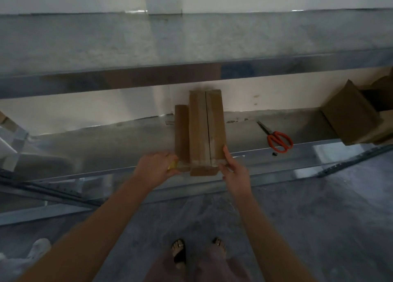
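The long cardboard box (200, 130) lies on the metal shelf (106, 145) between the two hands, its near end at the fingertips. The left hand (154, 166) is curled tight around a small yellow tool (173, 165) at the box's near left corner. The right hand (234, 171) braces the opposite corner, forefinger straight along the side, clasping nothing. Opening looks about half done: the dull taped seam shows a dark slit and the end flap (204, 171) hangs loose, but the top flaps remain down. Orange-handled scissors (278, 140) lie beyond the right hand.
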`<state>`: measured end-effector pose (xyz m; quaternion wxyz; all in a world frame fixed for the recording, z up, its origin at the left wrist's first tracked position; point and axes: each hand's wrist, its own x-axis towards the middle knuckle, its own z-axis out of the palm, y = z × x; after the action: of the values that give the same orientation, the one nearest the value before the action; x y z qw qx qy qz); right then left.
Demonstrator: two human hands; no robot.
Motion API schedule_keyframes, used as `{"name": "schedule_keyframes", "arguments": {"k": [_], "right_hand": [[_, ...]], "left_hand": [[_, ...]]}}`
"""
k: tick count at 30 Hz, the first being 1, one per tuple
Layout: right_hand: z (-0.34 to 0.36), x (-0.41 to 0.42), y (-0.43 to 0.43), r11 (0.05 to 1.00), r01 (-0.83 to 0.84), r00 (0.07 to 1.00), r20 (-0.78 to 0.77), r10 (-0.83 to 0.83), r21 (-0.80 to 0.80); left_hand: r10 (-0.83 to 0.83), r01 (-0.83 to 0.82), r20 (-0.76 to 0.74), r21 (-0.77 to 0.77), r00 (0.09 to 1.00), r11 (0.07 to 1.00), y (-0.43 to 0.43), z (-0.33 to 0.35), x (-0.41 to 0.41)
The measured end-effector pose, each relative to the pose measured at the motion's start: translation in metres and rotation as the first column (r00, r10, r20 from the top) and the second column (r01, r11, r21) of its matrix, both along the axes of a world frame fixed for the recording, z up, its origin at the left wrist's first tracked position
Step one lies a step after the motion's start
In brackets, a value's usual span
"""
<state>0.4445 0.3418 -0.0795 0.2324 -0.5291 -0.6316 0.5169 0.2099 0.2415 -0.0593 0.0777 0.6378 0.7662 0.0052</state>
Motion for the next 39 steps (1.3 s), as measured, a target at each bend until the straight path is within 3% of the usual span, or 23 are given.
{"name": "schedule_keyframes", "arguments": {"k": [2, 4, 6, 8, 16, 22, 27, 32, 39], "right_hand": [[0.001, 0.0, 0.0, 1.0, -0.01, 1.0, -0.006, 0.01, -0.007], [0.0, 0.001, 0.001, 1.0, -0.008, 1.0, -0.004, 0.008, 0.005], [-0.001, 0.002, 0.001, 1.0, -0.008, 1.0, -0.005, 0.008, 0.016], [-0.003, 0.003, 0.002, 0.999, -0.021, 1.0, -0.003, 0.021, 0.025], [-0.008, 0.025, 0.006, 0.953, -0.202, 0.966, 0.206, 0.156, 0.225], [-0.021, 0.083, 0.044, 0.813, -0.359, 0.83, 0.555, 0.054, 0.458], [-0.031, 0.13, 0.119, 0.746, -0.441, 0.753, 0.658, 0.004, 0.499], [-0.04, 0.142, 0.182, 0.727, -0.534, 0.665, 0.745, 0.047, 0.431], [-0.049, 0.128, 0.225, 0.849, -0.453, 0.583, 0.811, 0.051, 0.272]], "left_hand": [[0.007, -0.007, 0.001, -0.024, 1.0, 1.0, 0.002, -0.003, -0.002], [0.035, -0.026, 0.239, -0.04, 0.97, 0.999, 0.002, -0.004, -0.006], [0.048, -0.042, 0.506, -0.024, 0.861, 0.999, -0.001, -0.002, -0.01], [0.013, -0.029, 0.59, 0.017, 0.807, 0.999, -0.004, 0.001, -0.016], [-0.086, 0.047, 0.482, 0.092, 0.872, 0.995, 0.0, 0.009, -0.01], [0.027, -0.068, 0.482, 0.067, 0.876, 0.995, -0.002, 0.004, 0.007], [0.138, -0.194, 0.463, 0.076, 0.876, 0.978, 0.001, 0.001, 0.028], [0.278, -0.319, 0.454, 0.015, 0.847, 0.948, 0.001, -0.002, 0.046], [0.393, -0.426, 0.423, -0.017, 0.817, 0.905, -0.002, 0.003, 0.065]]}}
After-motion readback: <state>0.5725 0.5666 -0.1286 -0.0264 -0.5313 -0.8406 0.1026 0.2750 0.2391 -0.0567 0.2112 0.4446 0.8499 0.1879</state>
